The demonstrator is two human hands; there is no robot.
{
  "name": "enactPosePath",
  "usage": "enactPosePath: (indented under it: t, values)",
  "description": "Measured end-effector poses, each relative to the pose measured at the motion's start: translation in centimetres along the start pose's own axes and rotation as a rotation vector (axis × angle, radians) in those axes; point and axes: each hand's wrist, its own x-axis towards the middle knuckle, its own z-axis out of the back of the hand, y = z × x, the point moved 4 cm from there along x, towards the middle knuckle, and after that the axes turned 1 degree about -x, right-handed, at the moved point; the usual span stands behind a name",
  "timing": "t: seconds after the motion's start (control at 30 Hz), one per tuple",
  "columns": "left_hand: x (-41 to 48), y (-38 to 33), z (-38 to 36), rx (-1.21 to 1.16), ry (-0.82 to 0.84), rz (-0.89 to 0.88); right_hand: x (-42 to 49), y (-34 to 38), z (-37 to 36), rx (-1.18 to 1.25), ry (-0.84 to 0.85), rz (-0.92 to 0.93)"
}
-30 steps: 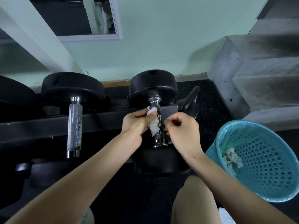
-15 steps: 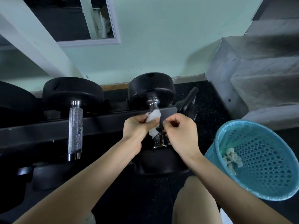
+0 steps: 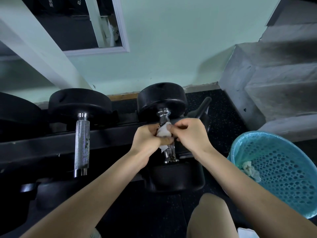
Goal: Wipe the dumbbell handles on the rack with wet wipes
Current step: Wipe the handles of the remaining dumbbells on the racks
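A black dumbbell lies on the dark rack, its chrome handle pointing toward me. A white wet wipe is wrapped around the middle of that handle. My left hand grips the wipe and handle from the left. My right hand pinches the wipe's top edge from the right with thumb and forefinger. A second dumbbell with a bare knurled handle lies to the left.
A turquoise mesh waste basket stands at the right with crumpled used wipes inside. A black kettlebell sits behind the right hand. Concrete steps rise at the right. My knee is below.
Both hands have closed in on the handle. The wipe, loose beside the handle before, is now wrapped over it, and the right thumb and forefinger have come onto it.
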Motion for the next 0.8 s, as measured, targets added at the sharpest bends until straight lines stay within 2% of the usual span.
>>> enactPosePath:
  t: [0.1,0.2,0.3,0.37,0.5,0.63,0.8]
  values:
    - [-0.3,0.0,0.3,-0.256,0.17,0.1,0.7,0.6,-0.5,-0.123,0.04,0.032]
    - [0.3,1.0,0.7,-0.499,0.101,0.311,0.8,0.8,-0.7,-0.19,-0.003,0.046]
    - [0.5,2.2,0.4,-0.258,0.029,0.419,0.8,0.9,-0.9,-0.121,-0.082,0.039]
    - [1.0,2.1,0.2,-0.179,-0.056,0.343,1.1,1.1,-1.2,-0.086,-0.129,0.036]
    - [2.3,0.7,0.0,-0.207,-0.224,0.202,2.4,1.2,-1.2,0.0,-0.162,-0.031]
    - [3.3,0.1,-0.8,-0.24,-0.237,0.171,2.5,0.2,-0.2,0.209,-0.105,-0.178]
    - [4.1,-0.7,-1.1,-0.067,-0.258,0.129,-0.1,-1.7,0.7,0.313,-0.118,-0.164]
